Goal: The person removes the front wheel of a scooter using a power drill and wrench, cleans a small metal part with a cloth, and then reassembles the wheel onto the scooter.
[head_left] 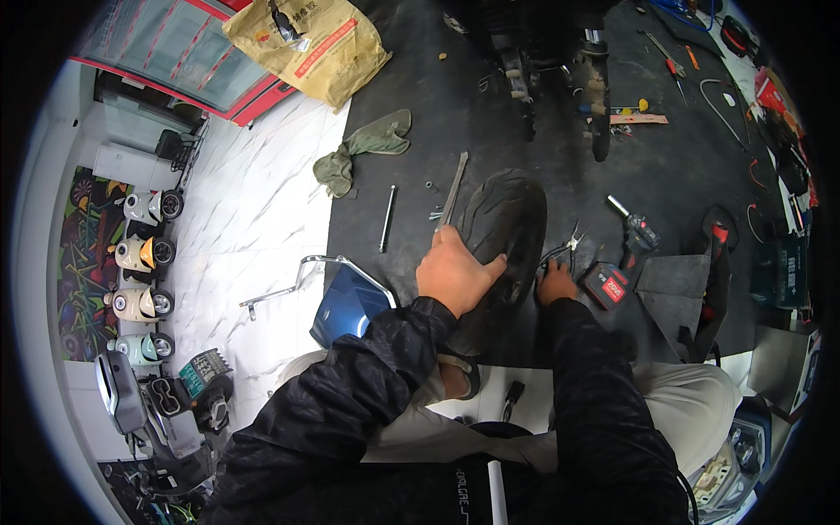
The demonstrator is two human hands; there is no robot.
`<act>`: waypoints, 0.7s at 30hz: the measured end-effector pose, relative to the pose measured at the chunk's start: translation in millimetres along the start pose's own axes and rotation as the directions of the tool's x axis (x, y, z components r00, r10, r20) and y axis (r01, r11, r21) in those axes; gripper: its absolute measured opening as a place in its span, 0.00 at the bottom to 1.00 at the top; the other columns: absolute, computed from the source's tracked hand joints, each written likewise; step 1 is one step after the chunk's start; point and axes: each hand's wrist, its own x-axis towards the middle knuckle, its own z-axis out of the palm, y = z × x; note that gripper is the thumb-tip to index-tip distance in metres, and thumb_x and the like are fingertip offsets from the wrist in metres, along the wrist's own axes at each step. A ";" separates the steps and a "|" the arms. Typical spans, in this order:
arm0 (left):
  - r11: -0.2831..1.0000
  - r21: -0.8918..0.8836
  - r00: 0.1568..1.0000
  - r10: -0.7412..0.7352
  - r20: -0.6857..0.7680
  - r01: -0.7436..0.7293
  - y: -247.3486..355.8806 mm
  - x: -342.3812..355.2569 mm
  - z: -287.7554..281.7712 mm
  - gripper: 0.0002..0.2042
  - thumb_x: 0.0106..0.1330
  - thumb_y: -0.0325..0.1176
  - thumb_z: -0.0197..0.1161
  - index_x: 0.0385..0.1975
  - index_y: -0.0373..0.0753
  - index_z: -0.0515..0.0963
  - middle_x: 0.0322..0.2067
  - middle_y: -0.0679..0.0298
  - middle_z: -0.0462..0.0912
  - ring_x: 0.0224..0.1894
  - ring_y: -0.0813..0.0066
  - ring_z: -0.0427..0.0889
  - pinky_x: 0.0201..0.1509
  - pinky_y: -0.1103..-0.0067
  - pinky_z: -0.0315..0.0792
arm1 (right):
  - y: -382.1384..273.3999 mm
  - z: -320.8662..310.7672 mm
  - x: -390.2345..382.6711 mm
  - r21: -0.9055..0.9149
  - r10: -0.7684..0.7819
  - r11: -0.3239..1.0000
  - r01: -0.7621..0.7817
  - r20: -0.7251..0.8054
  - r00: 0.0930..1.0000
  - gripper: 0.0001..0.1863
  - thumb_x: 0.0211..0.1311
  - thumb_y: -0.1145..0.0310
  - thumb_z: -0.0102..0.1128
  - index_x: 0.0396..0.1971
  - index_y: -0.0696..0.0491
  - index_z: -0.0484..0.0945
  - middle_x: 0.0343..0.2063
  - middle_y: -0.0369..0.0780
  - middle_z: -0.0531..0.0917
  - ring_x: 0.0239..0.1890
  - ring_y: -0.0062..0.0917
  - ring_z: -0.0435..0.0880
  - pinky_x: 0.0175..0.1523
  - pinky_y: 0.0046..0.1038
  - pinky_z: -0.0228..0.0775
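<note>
A black tyre (503,229) stands on edge on the dark mat before me. My left hand (459,273) is closed on its left side, with the thumb lying on the tread and the lower fingers hidden. A long wrench (455,188) meets the fingertips of that hand; whether they touch it I cannot tell. My right hand (556,284) is low on the tyre's right side, fingers stretched out and slightly apart, close to the handles of a pair of pliers (572,241). Small bolts (435,215) and a long metal rod (388,219) lie left of the wrench.
A red-and-black cordless impact driver (626,254) lies right of the pliers. At left are a blue panel with a chrome bar (352,302) and a green rag (363,150). Vehicle forks (598,96) stand ahead. A yellow sack (319,48) and scattered tools (674,68) lie farther off.
</note>
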 end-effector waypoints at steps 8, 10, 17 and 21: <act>0.999 -0.041 0.999 -0.035 -0.040 0.034 -13.1 7.3 0.8 0.38 0.56 0.57 0.80 0.47 0.24 0.74 0.44 0.35 0.86 0.48 0.36 0.88 0.53 0.57 0.82 | 7.7 -5.1 8.6 0.045 0.022 0.999 -0.023 0.034 0.999 0.28 0.72 0.59 0.65 0.68 0.51 0.72 0.66 0.52 0.73 0.59 0.52 0.85 0.61 0.49 0.81; 0.995 -0.059 0.997 -0.080 -0.009 0.079 -17.1 6.3 -0.2 0.38 0.57 0.57 0.80 0.46 0.24 0.73 0.43 0.34 0.86 0.48 0.36 0.88 0.53 0.57 0.81 | 10.3 0.1 13.9 -0.089 -0.021 0.996 0.031 0.104 0.994 0.23 0.73 0.62 0.61 0.65 0.50 0.76 0.68 0.54 0.74 0.57 0.52 0.87 0.60 0.49 0.81; 0.973 -0.150 0.984 -0.178 -0.007 0.175 -47.6 5.4 -0.1 0.39 0.57 0.59 0.79 0.46 0.22 0.74 0.45 0.33 0.85 0.51 0.35 0.87 0.57 0.58 0.79 | 28.6 24.9 -3.7 -0.001 0.054 0.999 -0.054 0.059 0.997 0.22 0.73 0.67 0.55 0.63 0.55 0.74 0.51 0.56 0.86 0.54 0.53 0.88 0.59 0.49 0.81; 0.950 -0.217 0.972 -0.234 -0.017 0.224 -83.9 20.4 9.0 0.41 0.57 0.62 0.78 0.47 0.22 0.75 0.46 0.32 0.85 0.55 0.34 0.85 0.59 0.58 0.78 | 33.3 13.6 -27.9 0.119 0.255 0.956 -0.267 0.108 0.961 0.29 0.73 0.64 0.56 0.70 0.56 0.65 0.50 0.59 0.87 0.57 0.57 0.86 0.62 0.51 0.78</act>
